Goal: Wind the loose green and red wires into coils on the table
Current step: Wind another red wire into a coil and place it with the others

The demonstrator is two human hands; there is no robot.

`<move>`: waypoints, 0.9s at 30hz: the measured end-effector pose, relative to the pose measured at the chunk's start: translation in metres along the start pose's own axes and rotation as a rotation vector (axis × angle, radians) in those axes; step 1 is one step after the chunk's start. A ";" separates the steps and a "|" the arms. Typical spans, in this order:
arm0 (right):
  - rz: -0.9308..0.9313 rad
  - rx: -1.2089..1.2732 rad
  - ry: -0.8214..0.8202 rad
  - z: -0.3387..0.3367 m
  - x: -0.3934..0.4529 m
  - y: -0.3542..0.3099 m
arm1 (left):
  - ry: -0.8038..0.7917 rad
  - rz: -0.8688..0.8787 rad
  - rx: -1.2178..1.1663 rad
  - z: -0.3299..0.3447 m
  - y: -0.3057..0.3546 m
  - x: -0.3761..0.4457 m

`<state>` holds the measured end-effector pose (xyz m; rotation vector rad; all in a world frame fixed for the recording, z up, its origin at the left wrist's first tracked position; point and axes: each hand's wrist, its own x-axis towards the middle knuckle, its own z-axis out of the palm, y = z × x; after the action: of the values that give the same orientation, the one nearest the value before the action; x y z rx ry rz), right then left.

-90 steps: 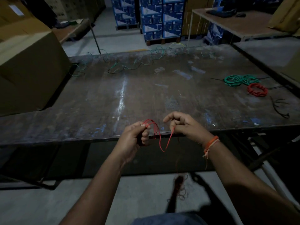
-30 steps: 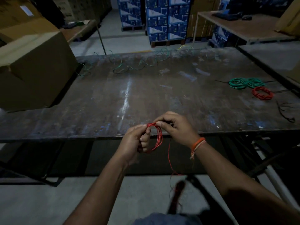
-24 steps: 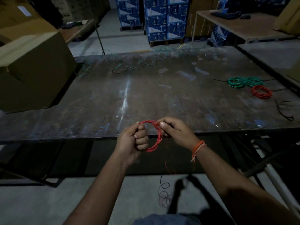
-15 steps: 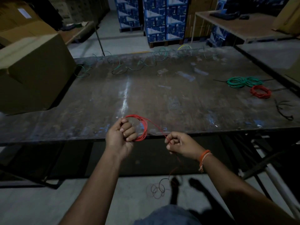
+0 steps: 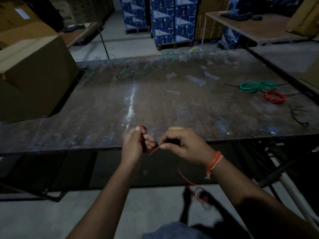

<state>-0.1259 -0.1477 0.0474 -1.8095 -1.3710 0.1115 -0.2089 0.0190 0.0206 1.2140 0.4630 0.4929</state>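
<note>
Head view, left hand fingers curled gripping thin red wire loops, right hand pinching its strand, scuffed metal worktop near edge.

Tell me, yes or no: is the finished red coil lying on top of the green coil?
No: the red coil lies on the table beside the green coil, nearer the person, not stacked on it.

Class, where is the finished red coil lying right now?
The red coil lies on the table at its right side, just nearer than the green coil, with a black wire to its near right.
</note>
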 end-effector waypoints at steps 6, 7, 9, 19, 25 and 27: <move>0.010 0.024 0.124 -0.002 0.025 0.005 | -0.199 -0.049 0.139 0.007 -0.006 -0.012; 0.024 0.024 0.131 -0.001 0.027 0.009 | -0.200 -0.084 0.134 0.006 -0.005 -0.012; 0.073 0.056 0.138 0.002 0.029 0.016 | -0.215 -0.138 0.107 0.005 -0.003 -0.012; 0.184 0.089 0.088 0.024 0.020 0.042 | -0.270 -0.201 -0.092 0.007 0.003 -0.016; 0.175 0.010 0.012 0.025 0.020 0.041 | -0.364 -0.223 -0.194 0.008 0.005 -0.013; 0.162 -0.026 0.046 0.024 0.021 0.041 | -0.372 -0.250 -0.232 0.010 0.005 -0.014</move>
<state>-0.0988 -0.1186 0.0133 -1.9313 -1.1978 0.1372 -0.2150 0.0050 0.0293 0.9791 0.2260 0.0965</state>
